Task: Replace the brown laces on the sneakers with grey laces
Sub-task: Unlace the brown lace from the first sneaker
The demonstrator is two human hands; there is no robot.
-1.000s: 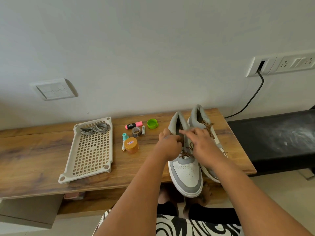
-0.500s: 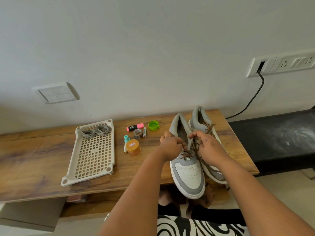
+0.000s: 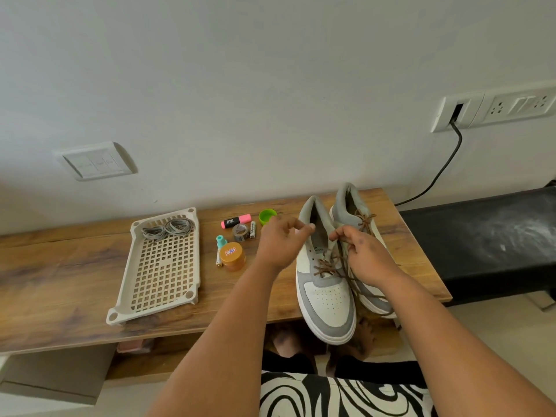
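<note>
The pink highlighter (image 3: 236, 221), the battery (image 3: 252, 229) and the orange jar's (image 3: 232, 256) lid label carry print, all too small to read.

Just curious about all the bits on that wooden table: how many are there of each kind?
Sneakers: 2
Tray: 1
Grey lace bundles in the tray: 2
Pink highlighter: 1
Green cap: 1
Tape roll: 1
Batteries: 2
Teal-capped bottle: 1
Orange-lidded jar: 1
Total: 12

Bare, sleeveless forearms; a black-and-white swirl-patterned garment (image 3: 331, 395) covers the lap.
</note>
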